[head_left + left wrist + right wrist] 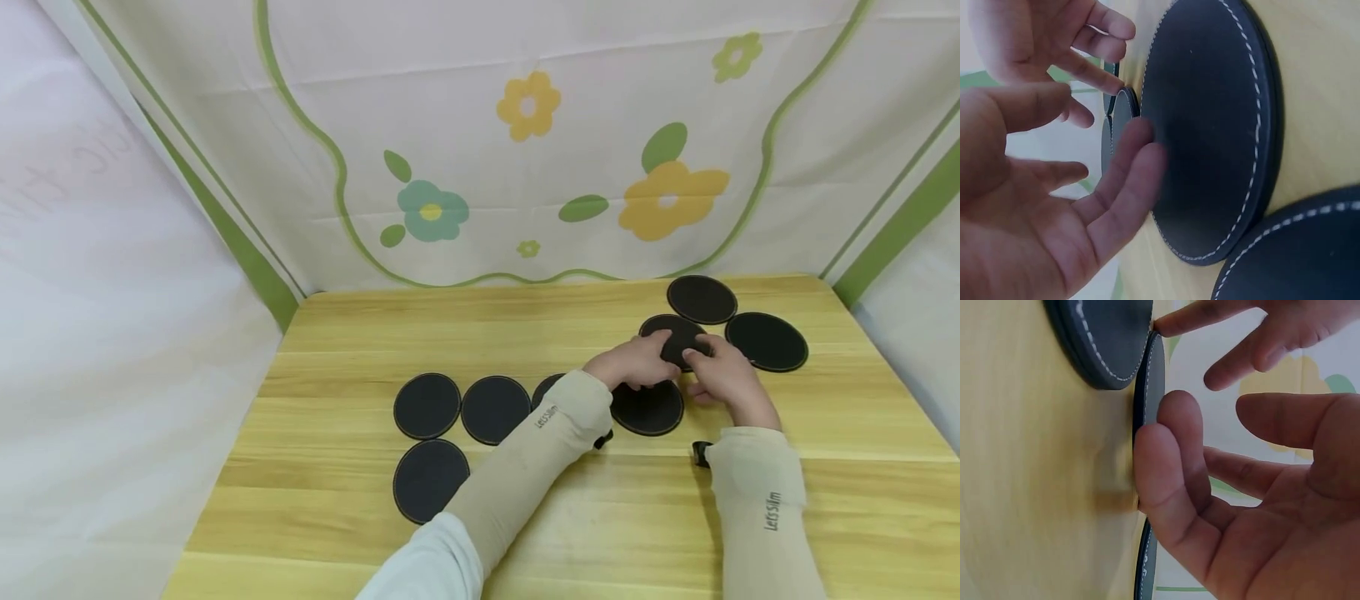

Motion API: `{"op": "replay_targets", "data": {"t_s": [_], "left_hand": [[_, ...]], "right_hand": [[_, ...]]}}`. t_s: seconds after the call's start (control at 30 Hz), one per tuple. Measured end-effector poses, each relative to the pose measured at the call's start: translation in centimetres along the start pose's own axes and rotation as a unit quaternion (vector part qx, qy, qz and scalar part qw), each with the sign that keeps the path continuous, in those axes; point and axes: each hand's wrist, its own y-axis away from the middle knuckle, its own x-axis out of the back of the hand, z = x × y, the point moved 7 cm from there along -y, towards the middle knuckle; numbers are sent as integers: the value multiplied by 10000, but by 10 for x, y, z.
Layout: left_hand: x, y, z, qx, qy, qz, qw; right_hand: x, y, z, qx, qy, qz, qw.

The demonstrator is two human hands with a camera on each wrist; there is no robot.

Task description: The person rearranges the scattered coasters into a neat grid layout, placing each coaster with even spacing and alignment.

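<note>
Both hands reach to a round black coaster [681,335] lying flat at the back right of the table. My left hand [637,360] is at its left side; in the right wrist view one left fingertip meets the coaster's edge. On the right side, my right hand [726,372] has its thumb and index finger over the rim, its other fingers loosely bent. Light stitching runs around another coaster [1204,125], close beside the left fingers in the left wrist view; in the head view this coaster lies just in front, partly under the left hand.
Two more black coasters, one at the back [702,299] and one at the right [767,342], adjoin the touched one. Several others lie toward the left, including a corner coaster [427,406] and a front one [431,482]. A flowered cloth [465,100] hangs behind the wooden table [345,333].
</note>
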Motion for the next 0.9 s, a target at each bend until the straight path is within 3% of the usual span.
{"op": "replay_targets", "data": {"t_s": [0.13, 0.23, 0.3, 0.57, 0.77, 0.9], "left_hand": [[11, -2, -3, -111, 929, 423, 9947], [20, -1, -8, -79, 1755, 677, 9821], [24, 1, -11, -19, 2069, 846, 9747], [33, 5, -25, 377, 1840, 1547, 9700], [40, 7, -34, 608, 1423, 2197, 9632], [41, 12, -41, 501, 2138, 2392, 9458]], "right_hand": [[2, 0, -5, 51, -169, 89, 9998], [2, 0, -7, 77, -375, 160, 9991], [3, 0, -8, 116, -461, 255, 9985], [-2, 3, -14, 348, -215, 955, 9946], [-5, 10, -30, 672, 21, 1779, 9817], [-4, 17, -42, 700, -194, 2270, 9712]]}}
